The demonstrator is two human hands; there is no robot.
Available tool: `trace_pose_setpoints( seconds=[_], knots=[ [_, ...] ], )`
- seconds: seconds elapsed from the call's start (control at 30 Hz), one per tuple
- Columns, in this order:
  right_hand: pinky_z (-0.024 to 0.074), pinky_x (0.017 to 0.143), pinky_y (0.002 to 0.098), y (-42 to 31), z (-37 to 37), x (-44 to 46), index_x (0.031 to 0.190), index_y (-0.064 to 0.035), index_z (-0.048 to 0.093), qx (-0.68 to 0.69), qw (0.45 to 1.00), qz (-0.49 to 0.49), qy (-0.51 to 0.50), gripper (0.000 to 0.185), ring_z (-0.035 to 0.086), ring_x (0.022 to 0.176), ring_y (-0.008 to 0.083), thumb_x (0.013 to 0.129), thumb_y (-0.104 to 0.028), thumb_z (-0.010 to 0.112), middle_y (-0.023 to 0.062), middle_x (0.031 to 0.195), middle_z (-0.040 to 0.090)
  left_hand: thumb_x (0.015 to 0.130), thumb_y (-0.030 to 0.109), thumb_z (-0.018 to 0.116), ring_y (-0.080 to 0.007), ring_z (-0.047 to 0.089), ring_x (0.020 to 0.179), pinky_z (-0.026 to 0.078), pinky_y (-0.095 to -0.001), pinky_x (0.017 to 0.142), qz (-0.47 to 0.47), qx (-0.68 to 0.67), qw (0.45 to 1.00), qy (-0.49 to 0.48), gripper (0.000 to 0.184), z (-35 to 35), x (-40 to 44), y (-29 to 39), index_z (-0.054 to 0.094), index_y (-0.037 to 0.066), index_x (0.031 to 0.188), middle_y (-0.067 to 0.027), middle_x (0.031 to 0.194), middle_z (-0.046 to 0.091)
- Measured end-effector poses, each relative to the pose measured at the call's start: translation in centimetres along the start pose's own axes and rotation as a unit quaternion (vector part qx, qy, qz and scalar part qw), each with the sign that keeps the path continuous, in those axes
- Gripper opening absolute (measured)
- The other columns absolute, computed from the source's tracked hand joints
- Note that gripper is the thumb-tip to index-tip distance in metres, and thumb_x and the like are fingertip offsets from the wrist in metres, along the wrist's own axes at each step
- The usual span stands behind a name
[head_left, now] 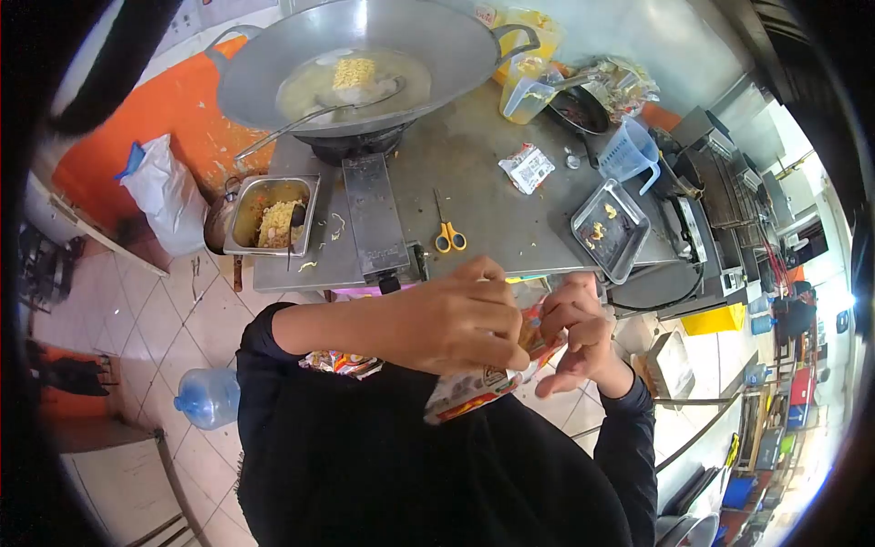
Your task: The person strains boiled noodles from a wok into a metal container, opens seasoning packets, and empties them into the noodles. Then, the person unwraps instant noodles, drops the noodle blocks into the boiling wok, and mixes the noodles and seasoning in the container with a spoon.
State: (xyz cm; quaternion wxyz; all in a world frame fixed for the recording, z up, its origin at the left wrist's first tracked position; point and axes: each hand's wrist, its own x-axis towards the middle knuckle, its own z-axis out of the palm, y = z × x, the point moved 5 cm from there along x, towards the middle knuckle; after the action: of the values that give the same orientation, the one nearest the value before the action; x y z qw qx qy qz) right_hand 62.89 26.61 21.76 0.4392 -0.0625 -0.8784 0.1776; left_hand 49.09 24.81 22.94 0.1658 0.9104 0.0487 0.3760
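Note:
My left hand [472,321] and my right hand [578,330] are closed on a red and white instant noodle packet [465,392], in front of the table edge. The packet hangs tilted against my dark top, its upper part partly hidden by my fingers. Just beyond my hands, yellow-handled scissors [449,239] lie on the metal table [456,173]. A large wok [264,73] at the back holds cloudy liquid, a block of noodles [353,73] and a long-handled ladle [319,114].
At the left, a steel pan [314,182] contains cooked noodles. A metal tray [583,219] with scraps, a measuring jug [629,150] and a torn wrapper [527,169] are on the right. A water bottle [208,398] lies on the floor, left.

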Motion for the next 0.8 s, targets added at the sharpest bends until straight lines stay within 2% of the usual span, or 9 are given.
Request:
trace_pose_setpoints(
  seconds=[0.03,0.2,0.27,0.3,0.4,0.6,0.67,0.73,0.8],
  knots=[
    [0.0295,0.061,0.03,-0.5,0.1,0.3,0.06,-0.0105,0.046,-0.021,0.997,0.017,-0.07,0.039,0.047,0.063,0.018,0.052,-0.041,0.069,-0.0004,0.057,0.048,0.064,0.009,0.057,-0.0135,0.045,0.071,0.033,-0.0345,0.07,0.013,0.015,1.0,-0.011,0.02,0.3,0.0,0.3,0.053,0.014,0.083,0.0027,0.069,0.043],
    [0.0332,0.056,0.0274,-2.8,1.3,0.0,0.06,-0.0113,0.048,-0.114,0.989,-0.039,-0.091,0.033,0.046,0.055,0.0146,0.053,-0.036,0.069,-0.0018,0.053,0.046,0.065,0.013,0.057,-0.0118,0.045,0.066,0.033,-0.0338,0.071,0.059,0.057,0.997,0.013,0.015,0.9,-0.5,1.7,0.05,0.014,0.078,0.0017,0.067,0.041],
    [0.032,0.054,0.0261,-4.4,1.6,-0.3,0.064,-0.0114,0.049,-0.149,0.97,-0.158,-0.106,0.024,0.044,0.051,0.0137,0.059,-0.027,0.066,-0.0035,0.049,0.04,0.065,0.013,0.057,-0.0113,0.044,0.065,0.033,-0.0338,0.071,0.06,0.063,0.996,0.021,0.014,0.5,-1.0,2.4,0.05,0.014,0.078,0.0016,0.066,0.041],
    [0.0319,0.054,0.0245,-5.0,1.5,-0.4,0.064,-0.0108,0.047,-0.152,0.965,-0.178,-0.117,0.016,0.042,0.048,0.0128,0.056,-0.009,0.06,-0.0029,0.049,0.04,0.066,0.012,0.056,-0.0112,0.044,0.065,0.033,-0.0337,0.071,0.056,0.06,0.996,0.033,0.013,0.2,-1.2,2.7,0.051,0.013,0.078,0.0017,0.065,0.041],
    [0.0321,0.054,0.0246,-6.1,0.8,-1.4,0.062,-0.0116,0.044,-0.182,0.96,-0.199,-0.074,0.019,0.042,0.049,0.0124,0.049,-0.002,0.055,-0.0025,0.05,0.04,0.068,0.013,0.057,-0.0109,0.045,0.066,0.033,-0.0341,0.072,0.055,0.048,0.996,0.042,0.012,-0.3,-2.0,3.0,0.051,0.012,0.078,0.0019,0.066,0.041],
    [0.0329,0.043,0.0177,-6.5,0.6,-2.3,0.055,-0.0132,0.046,-0.137,0.968,-0.21,-0.014,0.017,0.046,0.047,0.0117,0.042,-0.006,0.054,0.0001,0.055,0.05,0.071,0.02,0.057,-0.0139,0.047,0.08,0.03,-0.0389,0.079,0.045,-0.111,0.989,0.081,0.016,-0.6,-3.4,2.0,0.051,0.012,0.083,-0.0003,0.08,0.048],
    [0.0321,0.048,0.0234,-7.1,0.4,-2.9,0.07,-0.0155,0.038,-0.216,0.937,-0.272,0.041,0.027,0.04,0.045,0.0122,0.052,-0.007,0.057,-0.002,0.048,0.042,0.071,0.024,0.057,-0.0165,0.046,0.089,0.028,-0.0409,0.082,0.036,-0.173,0.98,0.09,0.019,-0.2,-4.1,1.3,0.05,0.012,0.085,-0.0037,0.089,0.049],
    [0.0318,0.044,0.0242,-7.3,0.4,-3.1,0.07,-0.0156,0.038,-0.234,0.935,-0.262,0.05,0.025,0.039,0.042,0.0127,0.054,-0.009,0.056,-0.0018,0.047,0.04,0.069,0.034,0.058,-0.0245,0.034,0.106,0.022,-0.0449,0.087,-0.087,-0.22,0.962,0.133,0.039,1.4,-5.0,0.1,0.044,0.011,0.098,-0.0139,0.111,0.037],
    [0.0323,0.043,0.0257,-7.1,0.6,-2.7,0.07,-0.016,0.038,-0.215,0.938,-0.273,0.008,0.022,0.041,0.042,0.013,0.056,-0.01,0.054,-0.0009,0.047,0.04,0.048,0.053,0.067,-0.0303,0.016,0.117,0.012,-0.0387,0.094,-0.159,-0.276,0.944,0.082,0.107,5.1,-5.7,-0.9,0.01,0.001,0.122,-0.0182,0.123,0.021]
  ],
)
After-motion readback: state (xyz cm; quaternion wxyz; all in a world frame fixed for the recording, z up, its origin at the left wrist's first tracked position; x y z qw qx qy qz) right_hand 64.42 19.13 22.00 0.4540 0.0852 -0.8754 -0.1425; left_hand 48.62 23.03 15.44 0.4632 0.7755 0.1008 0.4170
